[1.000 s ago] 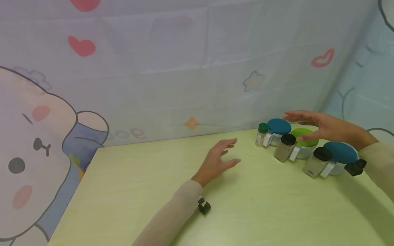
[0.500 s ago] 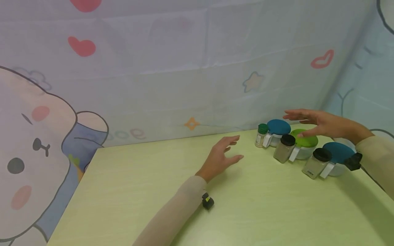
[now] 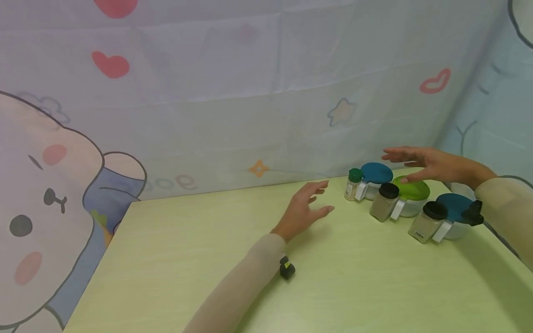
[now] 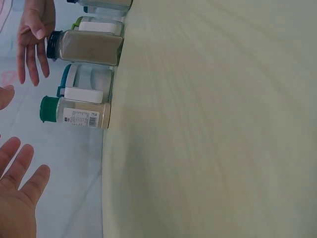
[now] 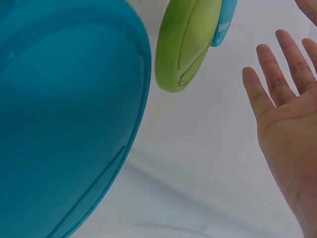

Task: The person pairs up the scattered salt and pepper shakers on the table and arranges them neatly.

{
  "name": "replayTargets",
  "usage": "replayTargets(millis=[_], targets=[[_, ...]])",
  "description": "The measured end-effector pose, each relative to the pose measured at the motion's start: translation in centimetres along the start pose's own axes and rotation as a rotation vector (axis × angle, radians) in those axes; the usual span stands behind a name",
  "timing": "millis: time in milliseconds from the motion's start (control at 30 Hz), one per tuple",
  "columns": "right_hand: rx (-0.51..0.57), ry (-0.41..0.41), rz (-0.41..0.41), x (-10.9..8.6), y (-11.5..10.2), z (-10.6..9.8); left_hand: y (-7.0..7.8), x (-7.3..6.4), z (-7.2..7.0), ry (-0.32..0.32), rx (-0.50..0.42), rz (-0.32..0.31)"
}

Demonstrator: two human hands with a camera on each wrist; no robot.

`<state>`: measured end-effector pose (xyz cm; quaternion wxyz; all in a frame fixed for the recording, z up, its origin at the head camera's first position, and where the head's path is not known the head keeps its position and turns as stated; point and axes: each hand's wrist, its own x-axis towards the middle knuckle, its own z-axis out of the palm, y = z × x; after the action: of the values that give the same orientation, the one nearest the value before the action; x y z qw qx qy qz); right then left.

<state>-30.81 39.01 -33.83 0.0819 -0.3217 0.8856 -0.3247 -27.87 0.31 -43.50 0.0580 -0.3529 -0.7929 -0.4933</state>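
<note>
Above the green-lidded jar (image 3: 411, 208) my right hand (image 3: 437, 166) hovers with its fingers extended and holds nothing; whether the thumb touches the lid I cannot tell. My left hand (image 3: 300, 210) is held over the table, fingers spread, to the left of a small green-capped shaker bottle (image 3: 353, 185). Behind that bottle stands a blue-lidded jar (image 3: 376, 174). A black-capped spice bottle (image 3: 384, 203) is in front of the green-lidded jar. Nearer me, a second black-capped spice bottle (image 3: 426, 224) stands before another blue-lidded jar (image 3: 455, 208), whose lid looms large in the right wrist view.
The pale yellow-green table (image 3: 187, 259) runs along a printed cloth backdrop (image 3: 233, 115). White handles stick out from the jars between the bottles. A dark cable (image 3: 516, 179) lies by the right sleeve.
My left hand has drifted slightly right and up, toward the bottles. The right hand has shifted a little left. The bottles and jars keep their places.
</note>
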Motion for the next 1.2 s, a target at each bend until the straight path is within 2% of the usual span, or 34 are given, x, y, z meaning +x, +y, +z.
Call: replayTargets(millis=[167, 400, 667, 967, 1067, 1200], targets=[[0.009, -0.018, 0.034, 0.3, 0.4, -0.1, -0.2, 0.4, 0.3, 0.003, -0.012, 0.003], [0.038, -0.047, 0.017, 0.8, 0.9, -0.3, -0.4, 1.0, 0.7, -0.002, -0.027, 0.018], [0.010, -0.075, 0.045, 1.5, 1.3, -0.2, -0.9, 1.9, 1.6, 0.014, -0.018, 0.037], [0.042, -0.099, 0.048, 2.3, 1.4, -0.2, -1.4, 2.7, 2.1, 0.034, -0.035, 0.033], [0.020, -0.102, 0.049, 2.6, 1.4, -0.3, -1.6, 3.0, 2.1, 0.039, -0.037, 0.021], [0.042, -0.116, 0.038, 3.2, 1.6, -0.1, -1.7, 3.2, 2.2, 0.031, -0.041, 0.000]])
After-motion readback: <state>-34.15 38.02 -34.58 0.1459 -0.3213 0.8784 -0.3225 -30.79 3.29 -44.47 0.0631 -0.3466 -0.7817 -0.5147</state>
